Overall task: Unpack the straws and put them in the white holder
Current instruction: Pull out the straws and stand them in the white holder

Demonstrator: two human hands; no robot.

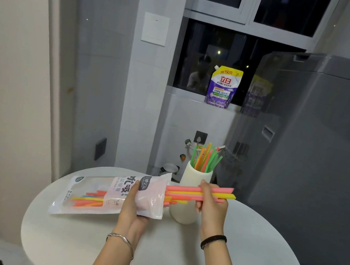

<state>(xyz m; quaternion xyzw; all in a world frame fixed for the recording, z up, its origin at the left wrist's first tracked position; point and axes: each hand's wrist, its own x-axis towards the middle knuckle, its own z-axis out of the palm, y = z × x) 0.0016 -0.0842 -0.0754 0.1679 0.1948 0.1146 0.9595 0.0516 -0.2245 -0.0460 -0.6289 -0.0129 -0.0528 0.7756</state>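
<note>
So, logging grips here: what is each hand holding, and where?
Left hand grips the straw bag near its open end; right hand pinches the straws mid-length.

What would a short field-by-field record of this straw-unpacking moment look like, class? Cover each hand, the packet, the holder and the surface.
left hand: grips the straw packet near its open end
right hand: pinches a bundle of pink and yellow straws, partly drawn out of the packet
packet contents: several straws left inside
white holder: upright on the table, behind the bundle, already holding green and orange straws
surface: round white table
background: purple pouch on the window sill
</note>
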